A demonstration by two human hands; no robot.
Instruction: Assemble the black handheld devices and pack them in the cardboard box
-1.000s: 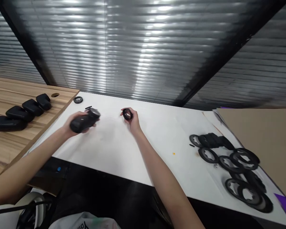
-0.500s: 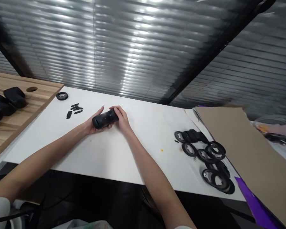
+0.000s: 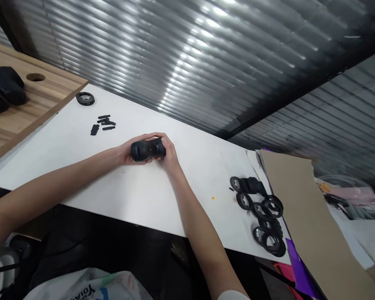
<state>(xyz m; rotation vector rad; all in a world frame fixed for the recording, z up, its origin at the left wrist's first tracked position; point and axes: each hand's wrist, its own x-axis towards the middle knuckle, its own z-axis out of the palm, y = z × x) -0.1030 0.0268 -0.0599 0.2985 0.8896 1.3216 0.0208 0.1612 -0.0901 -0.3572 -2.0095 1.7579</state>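
Both hands hold a black, rounded handle-like part point(image 3: 145, 150) above the white table point(image 3: 137, 191). My left hand point(image 3: 126, 151) wraps around its left end from behind and below, with the fingertips showing under it. On the right end, my right hand point(image 3: 169, 155) is closed with the thumb lying on the part near a seam. A slot shows at the part's left end. Several small flat black pieces point(image 3: 104, 121) lie beyond my left hand. Behind them rests a black ring point(image 3: 85, 98).
Several black rings point(image 3: 263, 211) and dark parts are piled at the table's right, beside a brown cardboard sheet point(image 3: 296, 200). At left, a wooden board point(image 3: 50, 93) carries black curved parts point(image 3: 8, 85). A ribbed metallic wall point(image 3: 150, 54) stands behind the table.
The view has tilted and shifted. The black part now points more level in my hands, and my left fingers have closed around it from behind.
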